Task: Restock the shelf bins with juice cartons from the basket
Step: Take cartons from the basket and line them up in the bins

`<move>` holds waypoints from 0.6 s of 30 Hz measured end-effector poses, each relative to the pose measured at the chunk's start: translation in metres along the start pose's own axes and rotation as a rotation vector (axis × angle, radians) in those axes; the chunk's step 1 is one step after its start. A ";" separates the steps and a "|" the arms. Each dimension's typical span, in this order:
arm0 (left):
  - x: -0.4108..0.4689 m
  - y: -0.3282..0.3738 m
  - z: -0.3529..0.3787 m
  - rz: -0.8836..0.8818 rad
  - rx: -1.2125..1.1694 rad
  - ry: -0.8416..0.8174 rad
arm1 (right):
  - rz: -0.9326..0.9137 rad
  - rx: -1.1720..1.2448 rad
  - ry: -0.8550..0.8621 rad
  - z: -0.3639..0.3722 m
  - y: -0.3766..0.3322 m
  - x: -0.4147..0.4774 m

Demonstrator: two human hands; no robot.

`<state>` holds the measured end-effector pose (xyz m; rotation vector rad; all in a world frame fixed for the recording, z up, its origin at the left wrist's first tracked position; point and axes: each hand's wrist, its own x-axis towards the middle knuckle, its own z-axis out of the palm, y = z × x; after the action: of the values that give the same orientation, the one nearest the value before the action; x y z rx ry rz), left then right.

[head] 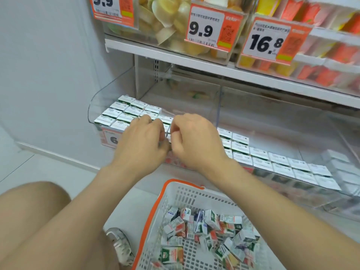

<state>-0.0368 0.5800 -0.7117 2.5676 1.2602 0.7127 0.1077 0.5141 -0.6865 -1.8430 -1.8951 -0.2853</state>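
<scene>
Clear bin [100,102], left hand [142,139], right hand [194,142], both curled, close together

Basket [187,194] before the shelf bins [105,102], loose cartons [206,227] in it, rowed cartons [124,112] seemingly upright in bins

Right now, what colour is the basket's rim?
Orange: the basket rim edges a white body. Best in the head view.

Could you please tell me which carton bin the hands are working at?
The left bin, by the wall: the left hand and right hand are both over its front rows, left of the clear divider; neither is at the right bin.
</scene>
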 end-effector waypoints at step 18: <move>-0.105 0.020 0.175 0.253 0.444 -1.186 | 0.279 -0.144 -1.039 0.102 0.111 -0.244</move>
<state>0.0103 0.4917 -0.8907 2.6405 0.6891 -1.0717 0.1926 0.3543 -0.9099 -2.6013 -2.1708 0.8056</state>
